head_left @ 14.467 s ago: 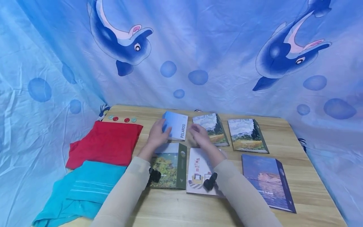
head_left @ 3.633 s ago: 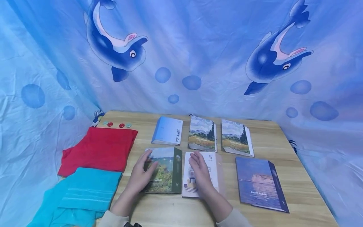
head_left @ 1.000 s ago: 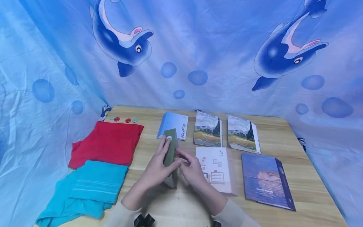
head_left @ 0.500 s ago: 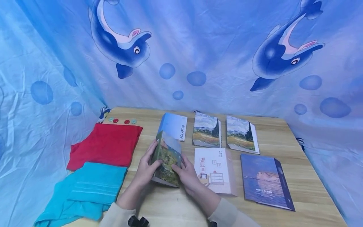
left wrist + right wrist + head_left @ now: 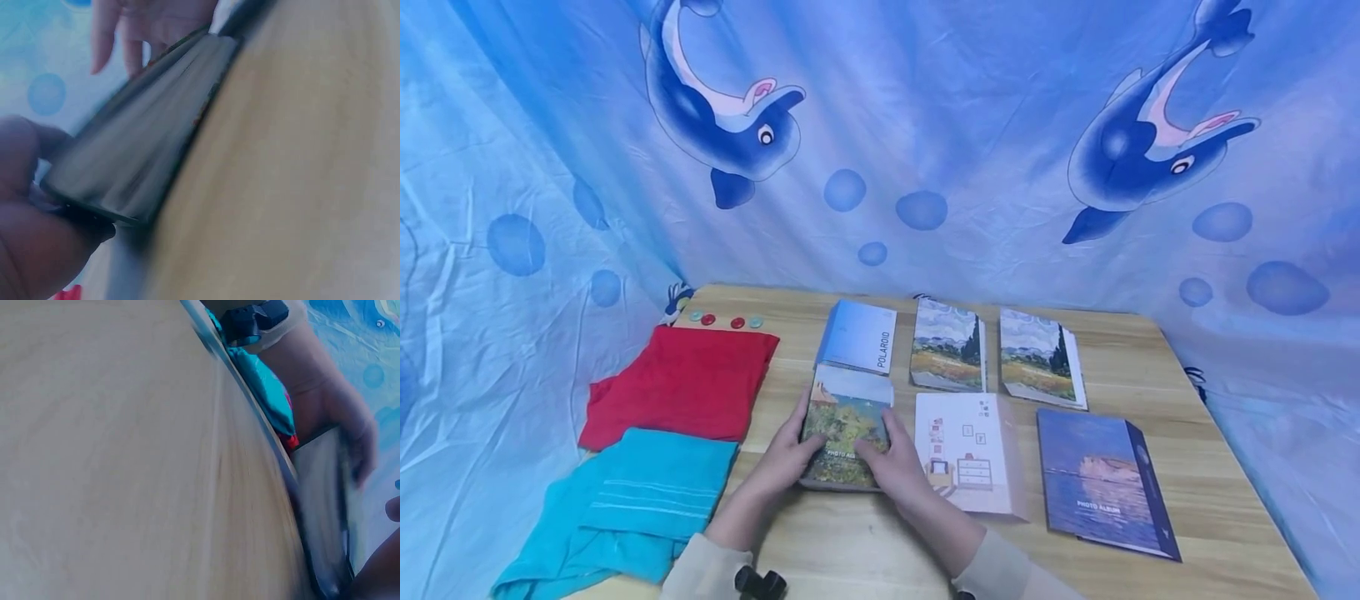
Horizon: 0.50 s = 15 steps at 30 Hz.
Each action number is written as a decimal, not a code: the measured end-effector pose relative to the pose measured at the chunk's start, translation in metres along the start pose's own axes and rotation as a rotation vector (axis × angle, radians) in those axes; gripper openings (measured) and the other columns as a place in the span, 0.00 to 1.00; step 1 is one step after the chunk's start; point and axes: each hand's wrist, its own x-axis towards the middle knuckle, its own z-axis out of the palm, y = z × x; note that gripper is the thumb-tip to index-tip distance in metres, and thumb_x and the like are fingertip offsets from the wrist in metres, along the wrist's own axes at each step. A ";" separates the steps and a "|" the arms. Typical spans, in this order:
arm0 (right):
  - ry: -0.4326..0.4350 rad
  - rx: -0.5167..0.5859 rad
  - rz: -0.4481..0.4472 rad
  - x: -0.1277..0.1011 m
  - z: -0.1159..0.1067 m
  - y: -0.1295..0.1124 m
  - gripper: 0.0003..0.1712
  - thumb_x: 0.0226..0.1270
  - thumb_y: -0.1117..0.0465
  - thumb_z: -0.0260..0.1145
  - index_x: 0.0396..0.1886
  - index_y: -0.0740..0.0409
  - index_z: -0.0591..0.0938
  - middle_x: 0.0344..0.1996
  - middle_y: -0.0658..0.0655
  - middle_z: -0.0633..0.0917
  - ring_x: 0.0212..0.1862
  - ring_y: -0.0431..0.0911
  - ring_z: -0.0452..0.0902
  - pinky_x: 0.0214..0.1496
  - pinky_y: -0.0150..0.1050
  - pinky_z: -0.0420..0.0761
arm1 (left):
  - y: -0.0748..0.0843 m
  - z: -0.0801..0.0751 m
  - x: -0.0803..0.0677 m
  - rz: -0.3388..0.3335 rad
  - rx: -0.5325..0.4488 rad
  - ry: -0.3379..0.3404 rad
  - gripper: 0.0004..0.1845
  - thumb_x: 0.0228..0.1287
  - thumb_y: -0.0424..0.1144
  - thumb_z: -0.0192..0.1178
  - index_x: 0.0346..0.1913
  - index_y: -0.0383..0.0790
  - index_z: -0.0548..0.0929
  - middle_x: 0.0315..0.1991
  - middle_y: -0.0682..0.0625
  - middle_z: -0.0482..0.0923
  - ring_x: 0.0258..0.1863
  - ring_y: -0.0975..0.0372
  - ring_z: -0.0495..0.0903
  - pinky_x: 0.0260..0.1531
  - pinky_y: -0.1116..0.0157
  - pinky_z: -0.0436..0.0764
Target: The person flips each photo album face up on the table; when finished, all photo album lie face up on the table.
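Observation:
A thick photo album (image 5: 848, 421) with a garden-and-sea painting on its cover lies low over the front middle of the table, just in front of the blue Polaroid album. My left hand (image 5: 782, 458) grips its left side, thumb on the cover. From the right side my right hand (image 5: 901, 462) holds it the same way, fingers largely hidden. The left wrist view shows the album's page block (image 5: 144, 131) between dark covers, blurred. In the right wrist view the pages (image 5: 322, 500) appear edge-on, with my left hand (image 5: 337, 412) at the far side.
Behind lie the Polaroid album (image 5: 859, 333) and two landscape-painting albums (image 5: 949, 343). A white room-drawing album (image 5: 966, 458) and a purple seascape album (image 5: 1097, 479) lie to the right. Red cloth (image 5: 685, 379), turquoise cloth (image 5: 640, 492) and several buttons (image 5: 737, 322) occupy the left.
The garden album, flat with its green spine at right, was stood spine-up between my hands, then turned down with its pages at right. Earlier, both landscape albums were turned likewise.

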 end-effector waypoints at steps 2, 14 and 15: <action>-0.005 0.003 -0.003 0.000 -0.001 0.001 0.49 0.69 0.54 0.68 0.79 0.67 0.55 0.79 0.69 0.50 0.79 0.65 0.42 0.78 0.63 0.43 | -0.004 0.001 0.002 -0.006 0.022 0.010 0.44 0.75 0.31 0.53 0.83 0.47 0.40 0.83 0.44 0.38 0.80 0.48 0.38 0.76 0.46 0.43; 0.003 0.099 -0.065 -0.001 -0.025 -0.005 0.46 0.72 0.56 0.66 0.80 0.66 0.54 0.78 0.69 0.55 0.78 0.63 0.48 0.78 0.57 0.48 | 0.006 -0.002 0.005 0.178 0.566 0.026 0.44 0.72 0.39 0.61 0.81 0.36 0.47 0.82 0.41 0.42 0.80 0.48 0.43 0.75 0.47 0.52; 0.002 0.098 -0.084 -0.001 -0.029 -0.006 0.45 0.73 0.56 0.66 0.80 0.66 0.54 0.78 0.69 0.55 0.78 0.63 0.48 0.78 0.57 0.49 | 0.009 -0.001 0.004 0.212 0.610 0.021 0.44 0.72 0.40 0.62 0.81 0.36 0.49 0.82 0.42 0.43 0.80 0.48 0.44 0.75 0.47 0.53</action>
